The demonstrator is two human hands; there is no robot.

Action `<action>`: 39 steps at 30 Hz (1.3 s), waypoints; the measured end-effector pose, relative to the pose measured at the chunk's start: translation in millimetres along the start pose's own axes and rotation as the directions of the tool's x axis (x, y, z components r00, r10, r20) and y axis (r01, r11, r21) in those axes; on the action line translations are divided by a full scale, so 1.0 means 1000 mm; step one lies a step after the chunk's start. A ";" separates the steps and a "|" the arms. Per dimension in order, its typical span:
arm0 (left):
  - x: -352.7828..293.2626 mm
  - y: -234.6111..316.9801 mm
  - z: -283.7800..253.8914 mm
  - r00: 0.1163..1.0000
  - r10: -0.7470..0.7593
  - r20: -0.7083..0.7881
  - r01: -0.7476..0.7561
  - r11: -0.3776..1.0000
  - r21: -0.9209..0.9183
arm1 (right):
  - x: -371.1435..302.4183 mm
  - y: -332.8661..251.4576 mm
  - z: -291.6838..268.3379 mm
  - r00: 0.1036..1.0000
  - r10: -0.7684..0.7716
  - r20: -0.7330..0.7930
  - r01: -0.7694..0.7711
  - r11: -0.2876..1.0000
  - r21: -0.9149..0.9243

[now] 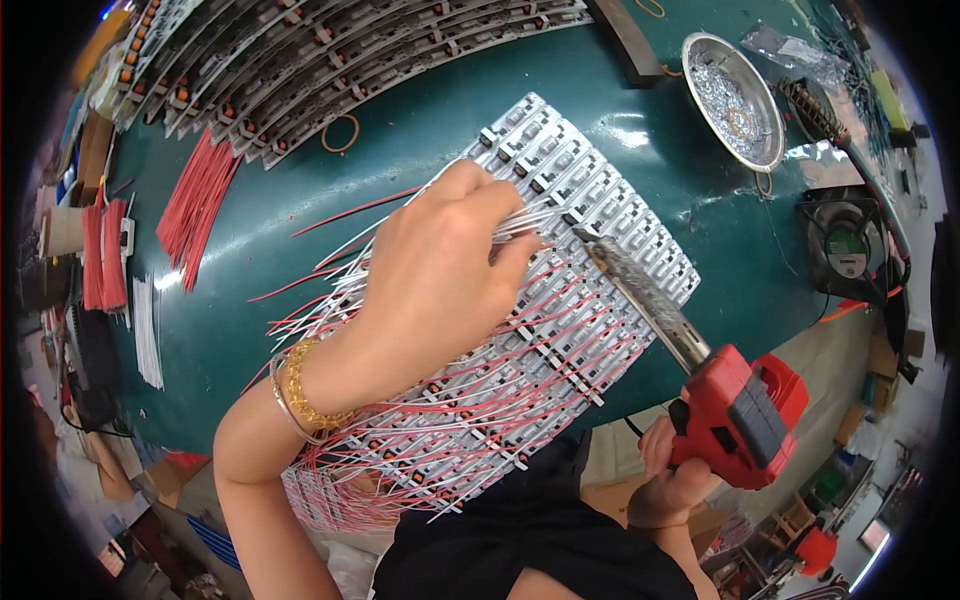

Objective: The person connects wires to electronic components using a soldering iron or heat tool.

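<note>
A panel of small grey circuit boards (pixel 610 215) lies tilted at the table's front edge, with many red and white wires (pixel 470 400) across its nearer rows. My left hand (pixel 450 250) is over the panel's middle, its thumb and fingers pinched on a bundle of white wires (pixel 530 222). In my right hand (pixel 680 470) is the handle of a red soldering gun (pixel 745 415). Its long metal barrel points up and left, and the tip is by the boards just right of the white wire ends. Whether the tip touches a board, I cannot tell.
More board panels (pixel 350 70) are stacked at the far left. Bundles of red wires (pixel 200 215) and white wires (pixel 147 330) lie on the green table (pixel 400 130). A metal bowl of solder scraps (pixel 735 100), a coiled soldering-iron stand (pixel 812 108) and a black fan (pixel 845 245) occupy the right.
</note>
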State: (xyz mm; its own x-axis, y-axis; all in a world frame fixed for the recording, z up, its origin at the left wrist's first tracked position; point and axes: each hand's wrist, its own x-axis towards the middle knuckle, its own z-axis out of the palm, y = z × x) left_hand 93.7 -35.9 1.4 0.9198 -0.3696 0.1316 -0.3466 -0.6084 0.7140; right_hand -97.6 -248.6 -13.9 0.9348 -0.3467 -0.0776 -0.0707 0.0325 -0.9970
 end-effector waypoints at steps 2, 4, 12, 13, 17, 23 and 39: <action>-0.001 0.000 0.001 1.000 -0.012 0.024 0.012 0.999 0.038 | -0.004 0.006 -0.004 1.000 0.003 -0.011 -0.004 0.995 -0.100; -0.001 -0.001 0.001 0.999 -0.026 0.043 0.023 0.997 0.080 | -0.004 0.010 -0.011 1.000 0.027 0.016 -0.025 0.994 -0.102; -0.001 -0.002 0.004 1.000 -0.019 0.014 0.018 1.000 0.009 | -0.007 0.009 -0.033 0.979 0.062 0.194 0.042 0.870 -0.491; -0.001 -0.003 0.004 1.000 -0.018 0.012 0.018 1.000 0.008 | -0.010 0.010 -0.036 0.979 0.061 0.195 0.044 0.870 -0.491; -0.001 -0.004 0.006 1.000 0.007 0.000 -0.007 1.000 -0.001 | -0.019 0.010 -0.029 0.989 0.114 0.095 -0.046 0.843 -0.536; -0.002 -0.003 0.005 1.000 0.013 -0.009 -0.013 1.000 0.019 | -0.004 0.016 -0.018 0.995 -0.089 0.045 0.098 0.965 -0.245; -0.005 0.021 -0.037 1.000 0.018 -0.010 -0.019 0.997 -0.069 | -0.004 -0.009 -0.014 0.993 0.062 0.104 -0.070 0.995 0.074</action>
State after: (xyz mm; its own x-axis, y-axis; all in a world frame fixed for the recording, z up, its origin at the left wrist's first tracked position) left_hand 89.1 -20.9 40.9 0.9151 -0.3738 0.1513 -0.3503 -0.5511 0.7574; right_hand -105.8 -260.6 -4.7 0.9595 -0.2451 -0.1386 -0.1103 0.1257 -0.9859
